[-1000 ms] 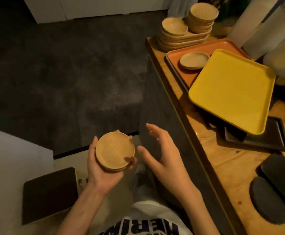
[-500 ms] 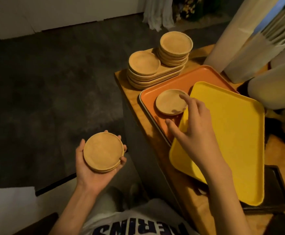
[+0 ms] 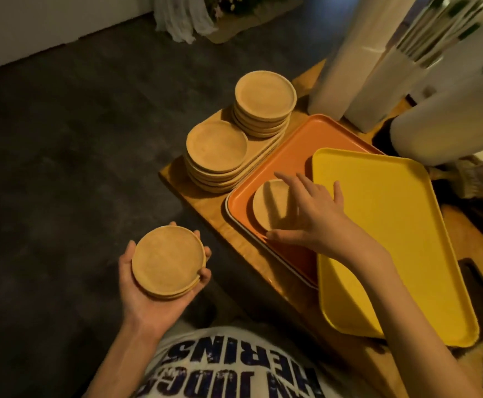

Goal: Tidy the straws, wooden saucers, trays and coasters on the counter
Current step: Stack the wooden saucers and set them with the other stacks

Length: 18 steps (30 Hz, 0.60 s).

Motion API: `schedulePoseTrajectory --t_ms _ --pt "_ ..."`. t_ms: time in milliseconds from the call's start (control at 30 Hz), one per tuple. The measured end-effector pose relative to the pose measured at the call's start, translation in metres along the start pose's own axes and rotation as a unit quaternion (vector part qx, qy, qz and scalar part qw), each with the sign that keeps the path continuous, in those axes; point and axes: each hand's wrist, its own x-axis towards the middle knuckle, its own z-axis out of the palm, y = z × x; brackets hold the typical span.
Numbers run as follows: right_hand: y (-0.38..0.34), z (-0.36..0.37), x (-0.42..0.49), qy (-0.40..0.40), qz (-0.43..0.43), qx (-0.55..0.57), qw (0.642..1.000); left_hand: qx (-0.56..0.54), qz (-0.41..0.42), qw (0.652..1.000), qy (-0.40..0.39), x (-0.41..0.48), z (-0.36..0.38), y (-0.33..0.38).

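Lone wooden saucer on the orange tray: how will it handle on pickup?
Probably rigid and light: the left hand carries a stack of similar ones. The saucer lies flat on the smooth orange tray, so it may slide before lifting. Low rim likely needs an edge pinch.

**Saucers and trays, as I see them**

A short stack of round wooden saucers (image 3: pixel 168 262) rests level in my left hand (image 3: pixel 148 307). A lone saucer (image 3: pixel 266 205) lies flat on the orange tray (image 3: pixel 292 150), which the yellow tray (image 3: pixel 392 239) partly overlaps. Behind them stands a taller saucer pile (image 3: pixel 265 94).
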Motion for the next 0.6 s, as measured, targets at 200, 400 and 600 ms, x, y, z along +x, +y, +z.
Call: schedulePoseTrajectory --t_ms 200,400,600 --pt "-0.009 0.013 0.004 0.027 0.027 -0.008 0.999 0.028 -0.059 0.998 0.011 0.014 -0.004 0.033" --pt "-0.034 0.006 -0.013 0.086 0.056 0.075 0.992 0.054 -0.111 0.992 0.008 0.024 -0.007 0.059" --pt "-0.089 0.014 -0.040 0.112 -0.020 0.222 0.968 0.069 -0.133 0.989 -0.002 0.022 -0.011 0.073"
